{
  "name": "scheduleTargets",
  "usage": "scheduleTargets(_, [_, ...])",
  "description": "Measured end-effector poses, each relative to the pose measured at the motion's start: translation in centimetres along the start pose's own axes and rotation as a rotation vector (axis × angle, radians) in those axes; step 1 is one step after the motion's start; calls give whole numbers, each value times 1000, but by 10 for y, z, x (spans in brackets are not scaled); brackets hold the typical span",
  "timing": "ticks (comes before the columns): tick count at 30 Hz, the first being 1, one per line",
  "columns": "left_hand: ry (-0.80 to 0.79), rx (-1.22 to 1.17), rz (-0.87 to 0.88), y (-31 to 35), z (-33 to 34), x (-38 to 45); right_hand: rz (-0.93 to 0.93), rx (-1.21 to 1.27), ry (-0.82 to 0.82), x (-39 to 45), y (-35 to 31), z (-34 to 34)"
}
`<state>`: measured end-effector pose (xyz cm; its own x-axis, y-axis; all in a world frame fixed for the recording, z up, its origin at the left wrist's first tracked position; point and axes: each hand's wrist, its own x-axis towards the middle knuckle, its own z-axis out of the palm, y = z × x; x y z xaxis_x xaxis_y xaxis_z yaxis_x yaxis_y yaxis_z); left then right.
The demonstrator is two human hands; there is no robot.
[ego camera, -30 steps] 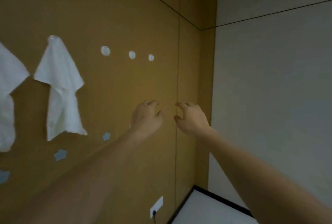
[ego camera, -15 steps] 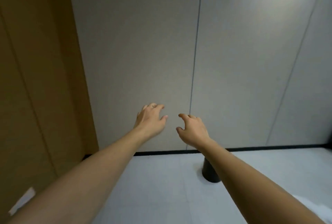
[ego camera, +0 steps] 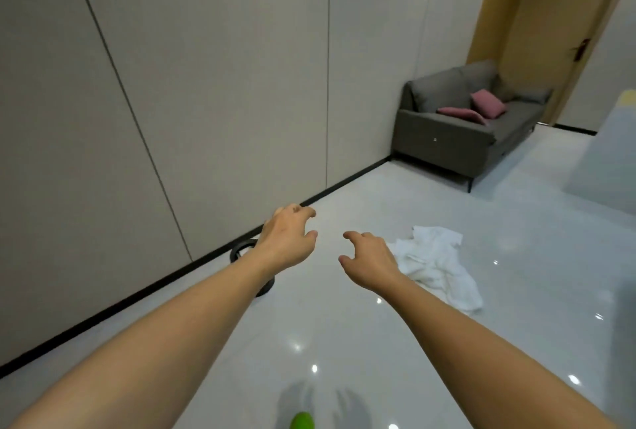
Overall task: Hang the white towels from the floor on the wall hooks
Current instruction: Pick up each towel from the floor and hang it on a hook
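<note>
Fingers (ego camera: 303, 213) of the left hand (ego camera: 287, 243) loosely curled and slightly spread, gripping nothing, thumb tip held apart from the rest. Fingers (ego camera: 354, 236) of the right hand (ego camera: 370, 265) likewise loosely curled, a little spread, empty, thumb tucked low on the near side. Both hands palm-down in the air, side by side, a clear gap between the two sets of fingertips. Just to the right of the right-hand fingers, partly behind that wrist: a crumpled white towel (ego camera: 437, 263) lying on the glossy pale floor (ego camera: 378, 205), not touched by either hand. Behind the left wrist and partly hidden by it: a round black object (ego camera: 242, 249) standing on the floor close to the dark skirting of the grey panelled wall (ego camera: 206, 84). Well beyond both sets of fingertips, up and to the right: a grey sofa (ego camera: 457, 132) against that wall, carrying two pink cushions (ego camera: 487, 103). Past the sofa, a tan door (ego camera: 537, 16). Far nearer than the fingers, at the bottom edge between the forearms: a small green shape (ego camera: 302, 421), too cropped to identify.
</note>
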<state>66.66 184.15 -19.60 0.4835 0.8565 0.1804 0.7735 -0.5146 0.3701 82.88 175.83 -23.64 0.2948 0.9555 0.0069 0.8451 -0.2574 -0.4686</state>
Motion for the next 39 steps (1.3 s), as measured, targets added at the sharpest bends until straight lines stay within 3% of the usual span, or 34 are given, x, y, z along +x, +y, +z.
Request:
scheduleTargets(7, [-237,-131,102,30,109,147,301,69,-10,94,110,-4])
scheduleTargets(11, [-425,-130,150,42,171,205,474,134,-52,122,165,8])
scheduleTargets(19, [-652,-96,227,86,284,300,743,206,-114,168,276,27])
scheduleTargets(26, [-744,-42,201,132,394,397,840,277,-175,256,409,43])
scheduleTargets(39, [-994,63,-18,206,585,537,955,442,-414,395,622,92])
